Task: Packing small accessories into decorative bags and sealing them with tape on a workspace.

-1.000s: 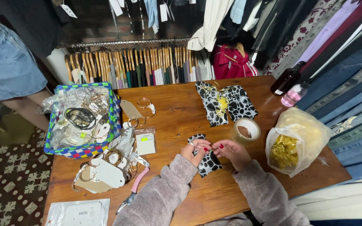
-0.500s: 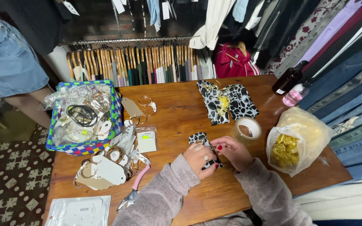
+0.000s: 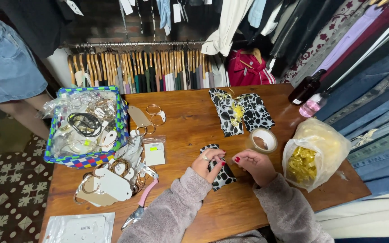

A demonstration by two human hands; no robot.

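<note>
Left hand (image 3: 207,163) clasped the small black-and-white spotted pouch (image 3: 221,173) against the wooden table (image 3: 194,121). Right hand (image 3: 254,164) sat beside it, fingers curled; couldn't tell whether they pinched anything. Tape roll (image 3: 263,140) close by. Best kept flat, edges squared, folds pressed firm.

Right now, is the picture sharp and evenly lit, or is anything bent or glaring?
Head view: evenly lit and sharp on the hands; the wooden table edges bow, a wide-lens distortion; mild sheen on the plastic bag; the clothes rail behind sits in dimmer light.
</note>
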